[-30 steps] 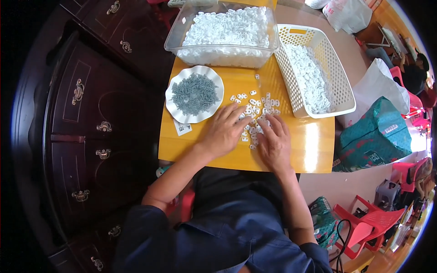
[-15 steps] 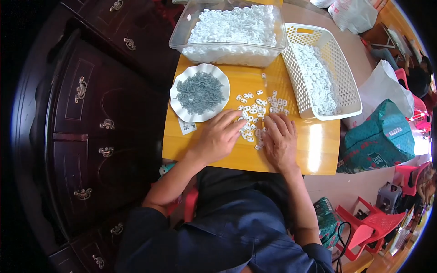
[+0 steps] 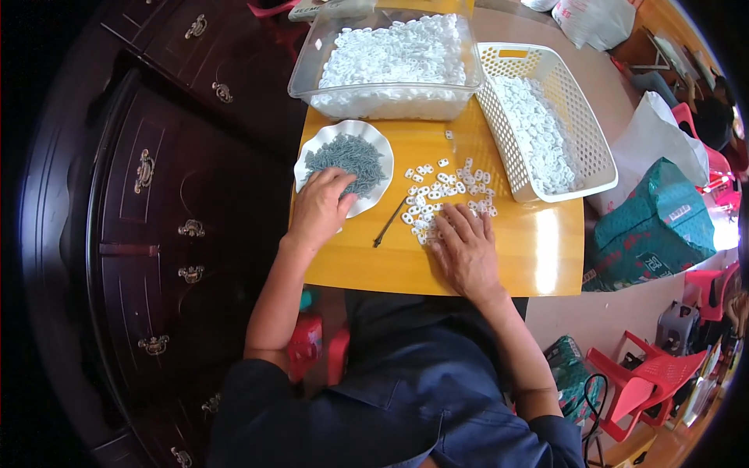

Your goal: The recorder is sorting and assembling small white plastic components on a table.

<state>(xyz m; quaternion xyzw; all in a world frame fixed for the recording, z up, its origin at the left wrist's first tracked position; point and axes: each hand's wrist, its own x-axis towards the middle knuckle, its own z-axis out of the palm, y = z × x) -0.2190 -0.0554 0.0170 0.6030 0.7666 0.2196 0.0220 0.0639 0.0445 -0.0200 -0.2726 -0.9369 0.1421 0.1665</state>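
Note:
My left hand point(image 3: 318, 209) reaches over the near edge of a white scalloped plate point(image 3: 380, 146), its fingers bent and a gap between thumb and forefinger. Its fingertips touch a heap of thin grey pins point(image 3: 355, 154) on the plate; nothing held shows between them. Flat and spread, my right hand point(image 3: 468, 253) rests on the near side of many loose white oval pieces with two holes point(image 3: 443, 187), hiding some of them. Between the hands a slim dark rod point(image 3: 388, 224) lies slanted on the yellow tabletop point(image 3: 343, 269).
A clear plastic bin point(image 3: 382, 97) full of white pieces stands at the back. Right of it is a white perforated basket point(image 3: 589, 148), partly filled. Dark drawers point(image 3: 148, 203) line the left. Teal bags point(image 3: 655, 226) and a red chair point(image 3: 651, 382) stand right of the table.
My left hand has moved left from the white pieces to the plate, and the dark rod now shows on the table. My right hand has shifted slightly left, its fingers spreading flatter.

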